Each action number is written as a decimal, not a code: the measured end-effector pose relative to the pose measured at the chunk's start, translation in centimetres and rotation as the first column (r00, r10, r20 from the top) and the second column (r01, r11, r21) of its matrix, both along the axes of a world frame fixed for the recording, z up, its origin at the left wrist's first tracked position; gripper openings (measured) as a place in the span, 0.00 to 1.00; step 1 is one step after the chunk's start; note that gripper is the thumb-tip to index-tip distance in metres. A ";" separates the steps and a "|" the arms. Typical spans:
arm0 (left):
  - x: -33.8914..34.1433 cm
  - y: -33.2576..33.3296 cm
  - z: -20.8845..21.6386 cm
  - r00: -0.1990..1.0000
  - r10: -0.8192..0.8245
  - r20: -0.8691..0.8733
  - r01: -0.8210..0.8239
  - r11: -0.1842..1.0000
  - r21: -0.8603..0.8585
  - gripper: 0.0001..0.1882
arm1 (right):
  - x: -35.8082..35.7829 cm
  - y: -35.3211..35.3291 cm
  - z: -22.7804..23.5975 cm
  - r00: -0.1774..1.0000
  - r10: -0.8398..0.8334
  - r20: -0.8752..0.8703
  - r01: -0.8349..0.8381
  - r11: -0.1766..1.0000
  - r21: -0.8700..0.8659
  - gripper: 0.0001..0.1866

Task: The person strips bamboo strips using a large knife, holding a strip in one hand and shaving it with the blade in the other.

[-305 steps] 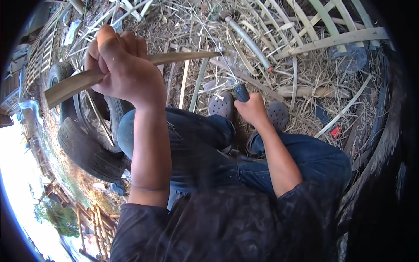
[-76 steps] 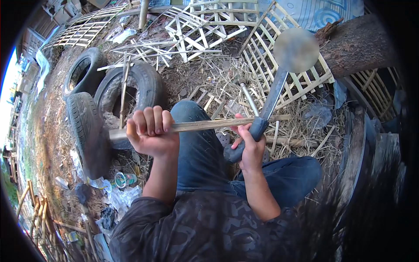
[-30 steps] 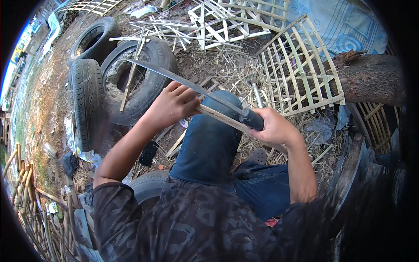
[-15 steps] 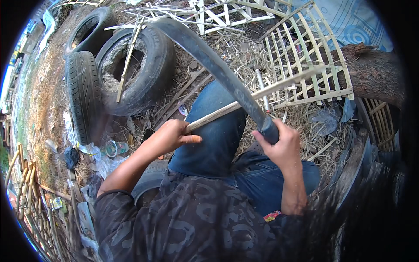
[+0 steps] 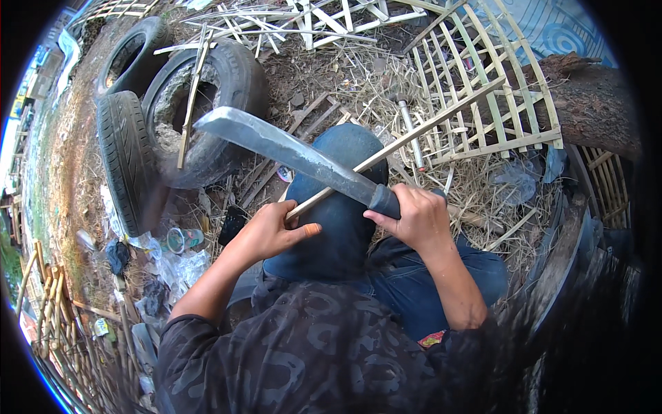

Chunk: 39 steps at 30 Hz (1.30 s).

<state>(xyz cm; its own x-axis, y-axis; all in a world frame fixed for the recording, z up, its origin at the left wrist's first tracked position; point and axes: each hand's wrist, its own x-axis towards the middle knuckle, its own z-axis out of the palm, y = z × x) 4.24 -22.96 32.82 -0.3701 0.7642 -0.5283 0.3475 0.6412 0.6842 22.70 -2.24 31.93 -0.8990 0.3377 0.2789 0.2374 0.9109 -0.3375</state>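
In my right hand (image 5: 419,215) is the dark handle of a machete (image 5: 296,153), closed tight in the fingers. Its broad grey blade slants up to the left and crosses over a thin bamboo strip (image 5: 434,123). The near end of that strip is gripped by my left hand (image 5: 277,231), with the thumb stretched along toward the knee. An orange-brown band or patch shows on that thumb. From there the strip runs up to the right over my raised knee (image 5: 349,146) in blue jeans, its far end overlapping a bamboo lattice panel (image 5: 476,90).
Old tyres (image 5: 238,83) lie at the upper left, one with a stick (image 5: 195,96) across it. A hammer (image 5: 412,134) rests on straw beyond my knee. A log (image 5: 593,103) lies at the right, bamboo poles (image 5: 52,303) at the lower left, and a plastic cup (image 5: 185,239) nearby.
The machete blade has swung down and left, now lying lower across the strip. My right hand has shifted slightly left, and the strip's far end has tilted up.
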 end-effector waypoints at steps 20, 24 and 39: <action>-0.3 1.2 -0.6 0.991 0.034 0.133 -0.022 0.996 -0.090 0.32 | -1.0 3.0 -0.2 0.999 0.026 0.023 -0.028 0.994 0.109 0.32; -0.7 0.3 -0.6 0.982 0.087 0.170 -0.079 0.996 -0.049 0.32 | 0.1 7.6 0.3 0.996 -0.058 0.062 0.051 0.992 0.115 0.31; -0.8 0.0 -0.6 0.990 0.071 0.118 -0.063 0.995 -0.072 0.32 | 1.2 11.5 1.0 0.943 -0.295 0.154 0.282 0.954 0.103 0.31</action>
<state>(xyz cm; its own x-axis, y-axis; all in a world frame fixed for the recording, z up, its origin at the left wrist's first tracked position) 3.47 -22.92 32.20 -0.3502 0.7004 -0.6220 0.2199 0.7069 0.6722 23.92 9.25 32.91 -0.8020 0.5726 0.1701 0.5406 0.8169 -0.2012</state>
